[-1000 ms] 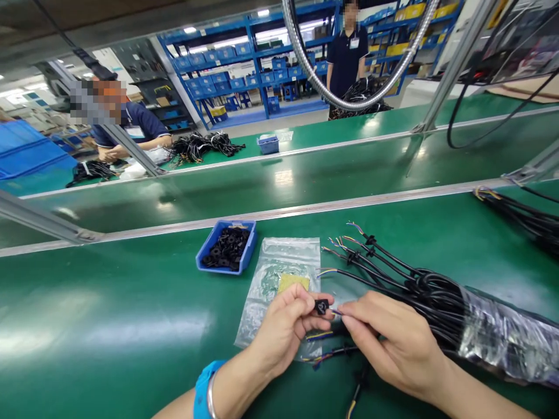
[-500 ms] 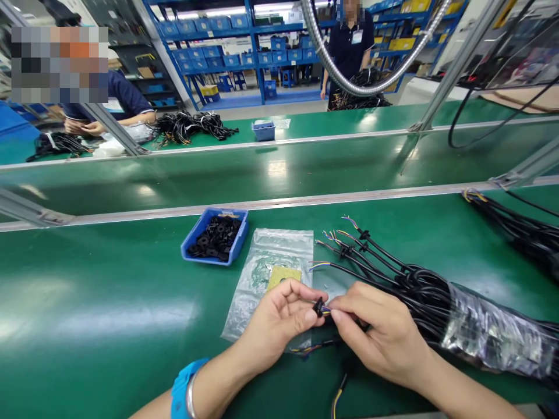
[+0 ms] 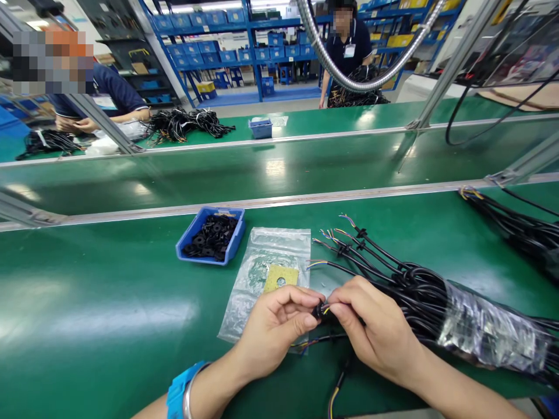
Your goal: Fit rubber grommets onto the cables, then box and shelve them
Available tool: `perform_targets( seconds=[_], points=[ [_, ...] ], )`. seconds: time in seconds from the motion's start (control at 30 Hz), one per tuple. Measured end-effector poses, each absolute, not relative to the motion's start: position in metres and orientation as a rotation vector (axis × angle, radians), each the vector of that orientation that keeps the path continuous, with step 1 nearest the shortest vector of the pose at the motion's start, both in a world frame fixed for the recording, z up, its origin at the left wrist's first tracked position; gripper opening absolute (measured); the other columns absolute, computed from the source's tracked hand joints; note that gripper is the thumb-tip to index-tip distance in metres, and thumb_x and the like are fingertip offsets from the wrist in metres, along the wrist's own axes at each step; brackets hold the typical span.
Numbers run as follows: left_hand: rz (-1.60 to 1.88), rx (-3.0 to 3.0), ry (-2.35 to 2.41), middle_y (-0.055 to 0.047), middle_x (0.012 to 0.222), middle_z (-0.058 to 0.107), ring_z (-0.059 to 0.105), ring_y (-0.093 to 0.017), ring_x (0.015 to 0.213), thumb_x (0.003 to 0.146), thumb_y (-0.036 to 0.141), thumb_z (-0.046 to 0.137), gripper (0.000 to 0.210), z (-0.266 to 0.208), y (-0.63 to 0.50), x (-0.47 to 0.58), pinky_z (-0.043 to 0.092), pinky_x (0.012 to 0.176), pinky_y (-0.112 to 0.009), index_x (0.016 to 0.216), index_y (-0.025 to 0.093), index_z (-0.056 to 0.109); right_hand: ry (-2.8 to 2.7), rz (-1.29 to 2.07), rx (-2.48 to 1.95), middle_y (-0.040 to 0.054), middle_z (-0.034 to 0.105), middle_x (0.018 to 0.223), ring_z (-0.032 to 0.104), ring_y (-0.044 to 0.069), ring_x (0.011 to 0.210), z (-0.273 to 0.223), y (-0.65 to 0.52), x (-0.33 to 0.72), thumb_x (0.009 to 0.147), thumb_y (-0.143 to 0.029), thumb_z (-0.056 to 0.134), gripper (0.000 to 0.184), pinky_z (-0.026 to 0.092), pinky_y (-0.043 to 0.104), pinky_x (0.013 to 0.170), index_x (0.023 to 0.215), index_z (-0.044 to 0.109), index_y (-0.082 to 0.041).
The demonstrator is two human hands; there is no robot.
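Note:
Between thumb and fingers, my left hand (image 3: 279, 326) pinches a small black grommet (image 3: 320, 309). My right hand (image 3: 375, 329) is closed on the thin coloured wires (image 3: 326, 310) that come out of the grommet, close to my left fingertips. Just behind my hands lies a clear plastic bag (image 3: 257, 262) with a yellow square sponge (image 3: 279, 278) on it. To the right, a bundle of black cables (image 3: 419, 285) is wrapped in clear film; several of its ends carry black grommets and bare coloured wires. Two more cable ends lie below my hands.
A blue bin (image 3: 211, 235) of black grommets stands behind and left of my hands. Another cable bundle (image 3: 515, 230) lies at the right. Beyond a metal rail, two people are at the far bench, with cable heaps (image 3: 187, 123) and a small blue bin (image 3: 261, 128). A flexible metal hose (image 3: 332, 70) hangs overhead.
My hands still hold the grommet and wires, and have shifted only slightly. The view has moved a little, and more of the yellow sponge shows.

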State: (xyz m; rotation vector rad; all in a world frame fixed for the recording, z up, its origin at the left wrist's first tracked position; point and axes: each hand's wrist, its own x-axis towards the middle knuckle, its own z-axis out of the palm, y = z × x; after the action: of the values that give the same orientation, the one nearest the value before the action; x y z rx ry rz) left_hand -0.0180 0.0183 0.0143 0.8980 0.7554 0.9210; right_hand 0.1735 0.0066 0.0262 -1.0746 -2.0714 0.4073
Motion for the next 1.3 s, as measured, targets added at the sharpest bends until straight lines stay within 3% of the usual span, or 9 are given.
perform_targets(
  seconds=[0.2, 0.33, 0.53, 0.63, 0.7, 0.83, 1.0, 1.2, 1.3],
  points=[
    [0.936, 0.909, 0.741, -0.004, 0.097, 0.068, 0.066, -0.014, 0.088, 0.073, 0.016, 0.074, 0.014, 0.013, 0.018, -0.016, 0.055, 0.080, -0.025, 0.087, 0.018, 0.071, -2.121, 0.321, -1.127, 0.0030, 0.052, 0.076, 0.051, 0.013, 0.068, 0.022, 0.004, 0.174, 0.092, -0.016, 0.047, 0.014, 0.043, 0.025, 0.061, 0.091, 0.061, -0.016],
    [0.955, 0.914, 0.758, -0.003, 0.094, 0.068, 0.065, -0.012, 0.085, 0.071, 0.014, 0.076, 0.015, 0.011, 0.018, -0.014, 0.054, 0.078, -0.021, 0.084, 0.017, 0.070, -2.214, 0.295, -1.075, 0.0029, 0.054, 0.076, 0.050, 0.013, 0.067, 0.022, 0.002, 0.174, 0.092, -0.015, 0.047, 0.014, 0.042, 0.026, 0.061, 0.091, 0.061, -0.017],
    [0.926, 0.816, 0.870, -0.004, 0.095, 0.070, 0.066, -0.009, 0.079, 0.069, 0.018, 0.079, 0.028, 0.009, 0.018, -0.014, 0.055, 0.076, -0.022, 0.092, 0.017, 0.064, -2.319, 0.166, -1.275, 0.0082, 0.061, 0.088, 0.055, 0.021, 0.078, 0.026, 0.001, 0.188, 0.093, -0.024, 0.046, 0.024, 0.044, 0.036, 0.072, 0.114, 0.050, -0.012],
    [0.970, 0.721, 0.913, -0.004, 0.092, 0.071, 0.066, -0.009, 0.076, 0.060, 0.017, 0.084, 0.045, 0.009, 0.022, -0.009, 0.056, 0.074, -0.022, 0.097, 0.017, 0.059, -2.342, 0.153, -1.353, 0.0056, 0.060, 0.081, 0.054, 0.019, 0.072, 0.025, 0.001, 0.196, 0.094, -0.017, 0.039, 0.015, 0.041, 0.032, 0.066, 0.100, 0.053, -0.016],
    [0.988, 0.688, 0.939, -0.004, 0.091, 0.072, 0.067, -0.010, 0.074, 0.057, 0.016, 0.086, 0.049, 0.010, 0.024, -0.002, 0.055, 0.072, -0.022, 0.096, 0.017, 0.057, -2.343, 0.148, -1.321, 0.0039, 0.059, 0.075, 0.053, 0.016, 0.068, 0.023, 0.002, 0.199, 0.095, -0.014, 0.037, 0.019, 0.038, 0.030, 0.064, 0.093, 0.056, -0.017],
    [0.962, 0.685, 0.987, -0.004, 0.088, 0.074, 0.068, -0.011, 0.075, 0.052, 0.013, 0.086, 0.046, 0.012, 0.026, 0.011, 0.055, 0.071, -0.021, 0.088, 0.016, 0.058, -2.345, 0.114, -1.256, 0.0026, 0.058, 0.072, 0.049, 0.015, 0.065, 0.020, 0.003, 0.200, 0.096, -0.016, 0.038, 0.023, 0.034, 0.030, 0.062, 0.091, 0.060, -0.017],
    [0.917, 0.686, 0.952, -0.001, 0.085, 0.075, 0.068, -0.011, 0.077, 0.052, 0.010, 0.086, 0.049, 0.011, 0.025, 0.023, 0.053, 0.072, -0.021, 0.093, 0.017, 0.061, -2.358, 0.080, -1.258, 0.0043, 0.058, 0.076, 0.047, 0.016, 0.069, 0.018, 0.003, 0.203, 0.093, -0.008, 0.037, 0.026, 0.033, 0.030, 0.065, 0.094, 0.062, -0.016],
    [0.889, 0.597, 0.961, 0.003, 0.066, 0.069, 0.062, -0.005, 0.060, 0.051, 0.017, 0.088, 0.036, 0.008, 0.029, 0.029, 0.049, 0.060, -0.015, 0.081, 0.015, 0.068, -2.327, -0.121, -1.297, 0.0058, 0.059, 0.076, 0.053, 0.019, 0.073, 0.020, 0.002, 0.202, 0.096, -0.018, 0.042, 0.022, 0.034, 0.033, 0.069, 0.107, 0.059, -0.011],
    [0.904, 0.520, 0.967, 0.004, 0.063, 0.067, 0.060, -0.005, 0.054, 0.050, 0.020, 0.089, 0.039, 0.006, 0.029, 0.030, 0.047, 0.055, -0.014, 0.084, 0.016, 0.072, -2.304, -0.139, -1.360, 0.0068, 0.059, 0.075, 0.053, 0.020, 0.072, 0.022, 0.002, 0.201, 0.097, -0.021, 0.042, 0.021, 0.034, 0.034, 0.069, 0.097, 0.060, -0.011]
  ],
)
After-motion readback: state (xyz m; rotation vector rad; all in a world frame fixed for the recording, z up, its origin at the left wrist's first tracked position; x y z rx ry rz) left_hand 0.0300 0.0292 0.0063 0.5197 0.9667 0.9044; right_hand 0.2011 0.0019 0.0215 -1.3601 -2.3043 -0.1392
